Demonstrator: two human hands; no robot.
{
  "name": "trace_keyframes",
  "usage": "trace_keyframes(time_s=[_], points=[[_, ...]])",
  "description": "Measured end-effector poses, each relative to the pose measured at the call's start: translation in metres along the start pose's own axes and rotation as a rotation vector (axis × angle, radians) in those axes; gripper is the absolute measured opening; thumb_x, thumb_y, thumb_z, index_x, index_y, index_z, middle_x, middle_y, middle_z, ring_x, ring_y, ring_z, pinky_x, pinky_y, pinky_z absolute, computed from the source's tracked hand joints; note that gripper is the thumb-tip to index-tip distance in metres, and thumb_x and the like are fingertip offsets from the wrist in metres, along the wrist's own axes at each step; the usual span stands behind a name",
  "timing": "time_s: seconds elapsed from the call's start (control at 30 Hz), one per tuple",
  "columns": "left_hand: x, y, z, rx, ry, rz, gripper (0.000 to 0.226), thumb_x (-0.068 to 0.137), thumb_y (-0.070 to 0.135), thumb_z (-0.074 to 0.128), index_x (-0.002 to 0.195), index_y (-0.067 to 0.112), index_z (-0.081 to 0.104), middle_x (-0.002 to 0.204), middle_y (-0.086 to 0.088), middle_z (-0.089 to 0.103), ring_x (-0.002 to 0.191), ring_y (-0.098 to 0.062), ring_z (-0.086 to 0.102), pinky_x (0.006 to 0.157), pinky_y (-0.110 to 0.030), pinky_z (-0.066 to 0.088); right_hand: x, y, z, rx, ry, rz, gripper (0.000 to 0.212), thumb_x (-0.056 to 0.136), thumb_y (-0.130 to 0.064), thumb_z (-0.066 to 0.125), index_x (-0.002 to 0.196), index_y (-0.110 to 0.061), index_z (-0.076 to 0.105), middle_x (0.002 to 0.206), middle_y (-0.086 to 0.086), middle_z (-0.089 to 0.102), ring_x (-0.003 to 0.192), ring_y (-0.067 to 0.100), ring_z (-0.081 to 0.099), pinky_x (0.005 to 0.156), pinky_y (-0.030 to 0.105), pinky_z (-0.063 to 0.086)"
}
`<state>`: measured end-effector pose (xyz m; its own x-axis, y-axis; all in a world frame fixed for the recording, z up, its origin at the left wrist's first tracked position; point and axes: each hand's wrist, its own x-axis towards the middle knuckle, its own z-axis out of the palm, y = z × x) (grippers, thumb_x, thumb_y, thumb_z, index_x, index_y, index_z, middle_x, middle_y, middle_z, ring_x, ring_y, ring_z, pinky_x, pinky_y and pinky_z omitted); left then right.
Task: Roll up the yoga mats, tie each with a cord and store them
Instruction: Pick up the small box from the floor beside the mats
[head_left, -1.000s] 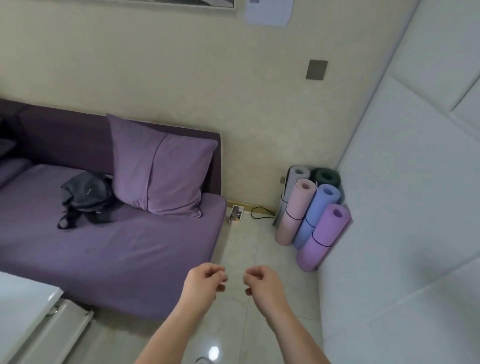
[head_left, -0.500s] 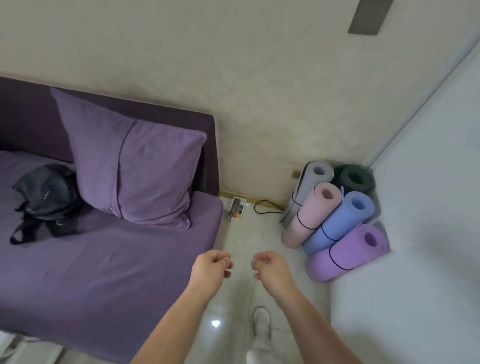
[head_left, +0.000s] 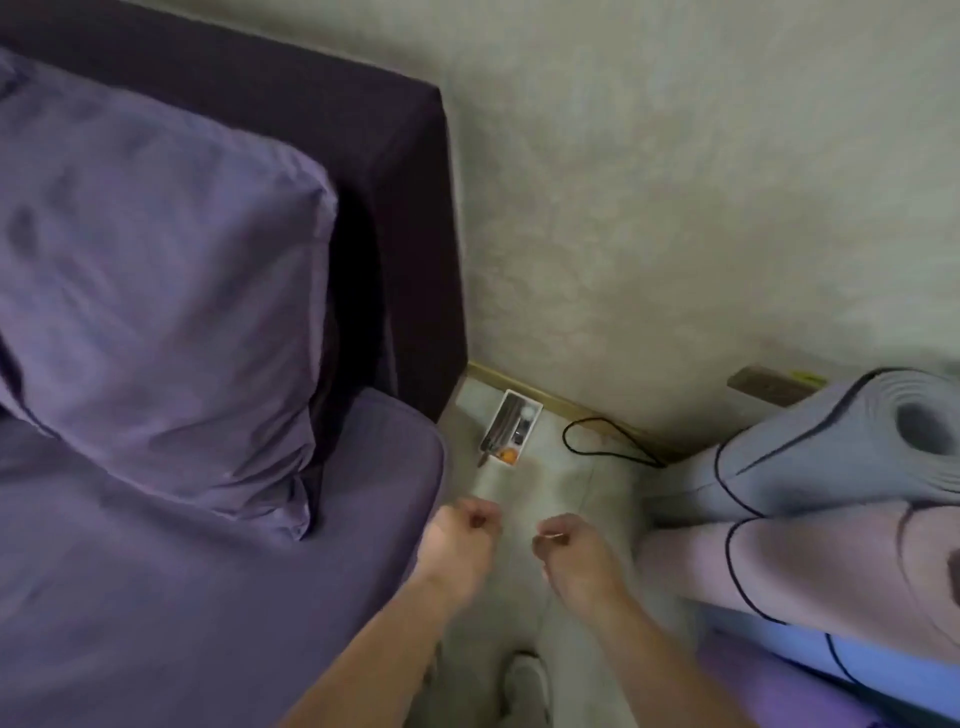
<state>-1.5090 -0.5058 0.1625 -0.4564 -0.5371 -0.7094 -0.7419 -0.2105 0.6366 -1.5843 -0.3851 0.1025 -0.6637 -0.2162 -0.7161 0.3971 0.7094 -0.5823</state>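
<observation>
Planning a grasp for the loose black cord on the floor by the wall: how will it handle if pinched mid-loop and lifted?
The black cord lies in a slack curved loop, so it probably droops limp from a pinch. It looks thin, likely light and hard to pinch off the glossy floor. One end runs behind the grey rolled mat; it may snag there.

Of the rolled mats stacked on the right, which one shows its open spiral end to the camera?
The grey mat, topmost against the wall; the pink mat and blue mat below show only their sides.
</observation>
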Motion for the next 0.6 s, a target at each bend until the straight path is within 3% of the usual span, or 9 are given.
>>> trace_keyframes(time_s=[0.1,0.23,0.3,0.43,0.53,0.6], points=[[0.092,-0.038,0.039,0.059,0.003,-0.065,0.014,0.075,0.02,0.066,0.075,0.034,0.067,0.095,-0.013,0.075,0.095,-0.035,0.069,0.083,-0.041,0.057,0.082,0.029,0.028,-0.126,-0.076,0.005,0.02,0.083,-0.022,0.068,0.1,-0.029,0.062,0.084,0.002,0.068,0.075,0.02,0.065,0.074,0.032,0.055],[0.213,-0.076,0.085,-0.026,0.013,-0.154,0.025,0.085,0.002,0.06,0.101,0.021,0.064,0.1,-0.019,0.068,0.081,-0.033,0.064,0.07,-0.032,0.051,0.193,0.064,0.072,-0.287,-0.163,-0.015,0.056,0.089,-0.024,0.061,0.142,-0.028,0.046,0.117,0.008,0.067,0.107,0.024,0.063,0.093,0.035,0.051],[0.268,-0.093,0.103,-0.056,0.056,-0.161,0.026,0.087,0.0,0.058,0.105,0.018,0.065,0.112,-0.025,0.067,0.092,-0.038,0.065,0.08,-0.04,0.054,0.244,0.075,0.091,-0.351,-0.173,-0.075,0.063,0.092,-0.021,0.056,0.151,-0.028,0.034,0.121,0.011,0.065,0.113,0.026,0.06,0.094,0.033,0.049],[0.339,-0.11,0.122,-0.039,0.192,-0.178,0.027,0.093,0.001,0.054,0.117,-0.001,0.066,0.119,-0.022,0.067,0.113,-0.04,0.063,0.097,-0.045,0.052,0.328,0.089,0.126,-0.446,-0.12,-0.151,0.063,0.093,-0.017,0.051,0.152,-0.027,0.03,0.123,0.015,0.06,0.111,0.033,0.058,0.083,0.032,0.046],[0.363,-0.116,0.144,-0.029,0.248,-0.211,0.026,0.097,0.006,0.051,0.113,-0.008,0.066,0.115,-0.027,0.066,0.112,-0.041,0.062,0.094,-0.042,0.05,0.372,0.101,0.15,-0.532,-0.101,-0.156,0.047,0.093,-0.025,0.054,0.139,-0.022,0.043,0.112,0.016,0.06,0.101,0.035,0.061,0.076,0.033,0.045],[0.366,-0.116,0.157,-0.043,0.243,-0.218,0.024,0.097,0.014,0.055,0.108,-0.004,0.068,0.108,-0.022,0.069,0.103,-0.037,0.065,0.083,-0.036,0.052,0.384,0.105,0.155,-0.568,-0.064,-0.189,0.032,0.095,-0.027,0.054,0.124,-0.015,0.052,0.109,0.014,0.06,0.1,0.035,0.061,0.078,0.034,0.047]])
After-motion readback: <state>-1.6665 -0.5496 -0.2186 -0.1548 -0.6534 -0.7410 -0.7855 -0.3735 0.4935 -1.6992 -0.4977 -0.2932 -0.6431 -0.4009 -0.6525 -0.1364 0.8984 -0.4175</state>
